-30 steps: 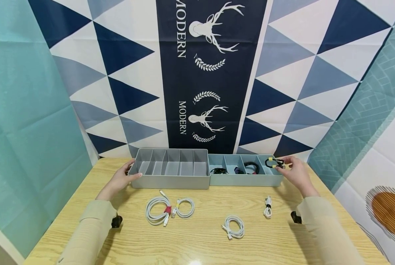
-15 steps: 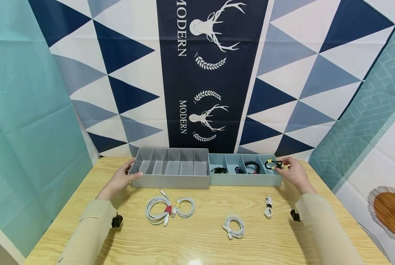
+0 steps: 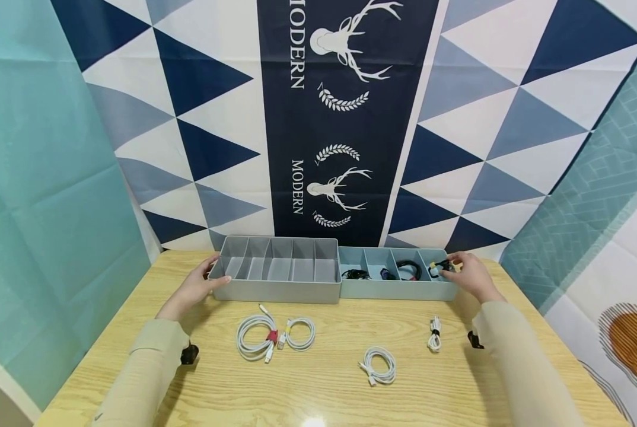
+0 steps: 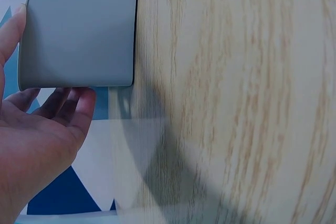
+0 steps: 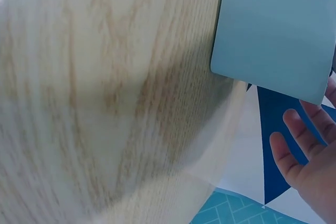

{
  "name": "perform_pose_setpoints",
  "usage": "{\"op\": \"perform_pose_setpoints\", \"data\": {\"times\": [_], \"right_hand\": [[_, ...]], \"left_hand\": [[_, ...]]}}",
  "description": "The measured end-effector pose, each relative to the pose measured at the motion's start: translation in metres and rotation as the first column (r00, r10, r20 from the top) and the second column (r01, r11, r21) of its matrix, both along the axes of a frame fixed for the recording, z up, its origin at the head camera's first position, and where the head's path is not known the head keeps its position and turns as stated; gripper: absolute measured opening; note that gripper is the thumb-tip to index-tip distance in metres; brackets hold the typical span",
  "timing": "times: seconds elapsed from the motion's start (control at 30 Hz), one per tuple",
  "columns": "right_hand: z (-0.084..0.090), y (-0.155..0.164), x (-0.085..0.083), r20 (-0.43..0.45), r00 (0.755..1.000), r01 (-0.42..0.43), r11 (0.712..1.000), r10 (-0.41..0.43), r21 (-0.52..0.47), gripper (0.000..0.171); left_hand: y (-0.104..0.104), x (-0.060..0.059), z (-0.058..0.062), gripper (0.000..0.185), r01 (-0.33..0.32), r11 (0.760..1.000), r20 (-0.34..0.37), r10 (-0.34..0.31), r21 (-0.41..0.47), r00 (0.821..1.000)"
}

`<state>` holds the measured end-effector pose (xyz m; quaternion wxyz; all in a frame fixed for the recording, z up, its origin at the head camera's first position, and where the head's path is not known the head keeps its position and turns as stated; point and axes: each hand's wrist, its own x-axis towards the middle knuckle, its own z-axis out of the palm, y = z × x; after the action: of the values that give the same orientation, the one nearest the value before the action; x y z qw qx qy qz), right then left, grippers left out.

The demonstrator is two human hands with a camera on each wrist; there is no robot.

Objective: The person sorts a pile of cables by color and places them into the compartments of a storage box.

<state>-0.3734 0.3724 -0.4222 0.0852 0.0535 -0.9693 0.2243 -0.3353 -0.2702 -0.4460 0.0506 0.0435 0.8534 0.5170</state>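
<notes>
My left hand [image 3: 194, 289] grips the left end of a grey divided box [image 3: 278, 292], thumb over its front edge. In the left wrist view, the hand's fingers [image 4: 84, 108] curl by the box's end wall. At the right end of a light blue divided box [image 3: 393, 290], my right hand [image 3: 472, 277] pinches a black cable [image 3: 435, 271] with yellow ties, low in the end compartment. The right wrist view shows the fingers [image 5: 283, 156] beyond the blue box's end wall [image 5: 275, 30], with the cable mostly hidden. A black cable coil [image 3: 410, 270] lies one compartment over.
Other dark cables [image 3: 356, 274] lie in the blue box. On the wooden table [image 3: 201, 391] are a large white cable coil [image 3: 244, 350] with a red tie, a smaller one [image 3: 310, 341], another white coil [image 3: 390, 370] and a white cable bundle [image 3: 434, 341]. A patterned cloth backdrop stands behind.
My right hand has lowered the black cable from rim height down into the blue box's end compartment. My left hand has kept its place on the grey box.
</notes>
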Motion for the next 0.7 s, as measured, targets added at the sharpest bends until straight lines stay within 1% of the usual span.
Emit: {"op": "perform_pose_setpoints", "data": {"times": [0.23, 0.43, 0.7], "right_hand": [[0.000, 0.004, -0.006, 0.008, 0.999, -0.038, 0.999, 0.038, 0.035, 0.049], [-0.001, 0.003, -0.009, 0.011, 0.999, -0.044, 0.998, 0.043, 0.054, 0.048], [-0.005, 0.001, -0.011, 0.017, 0.999, -0.041, 0.998, 0.041, 0.038, 0.047]], "left_hand": [[0.001, -0.001, 0.001, 0.085, 0.002, 1.000, 0.005, -0.001, -0.007, 1.000], [0.001, -0.001, 0.003, 0.084, -0.001, 1.000, 0.010, 0.001, -0.018, 1.000], [0.002, 0.002, 0.005, 0.086, -0.009, 1.000, 0.013, 0.009, -0.022, 1.000]]}}
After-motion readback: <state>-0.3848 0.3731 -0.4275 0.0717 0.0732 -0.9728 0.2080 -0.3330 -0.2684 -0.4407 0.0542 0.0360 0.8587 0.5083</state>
